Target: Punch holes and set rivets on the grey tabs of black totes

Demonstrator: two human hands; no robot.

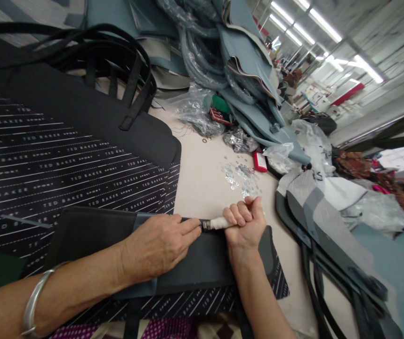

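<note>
A dark panel of a bag (195, 270), with a blue-grey band across it, lies before me over striped black lining printed with white lettering. My left hand (163, 242) rests on the panel, its fingertips together at the upper edge beside a small dark metal piece. In a closed fist, my right hand (246, 219) grips a tool with a white-wrapped handle (219, 223). The tool's metal end points left and meets the panel edge right by my left fingertips. Whether the left fingertips pinch the small piece is hard to make out.
Beyond my hands, small metal washers (242, 175) lie scattered on the pale table (197, 188), near a red-and-white box (260, 161). Black bag panels with straps (124, 108) cover the left. Blue-grey pieces (244, 70) are piled behind; more strapped panels (329, 254) lie right.
</note>
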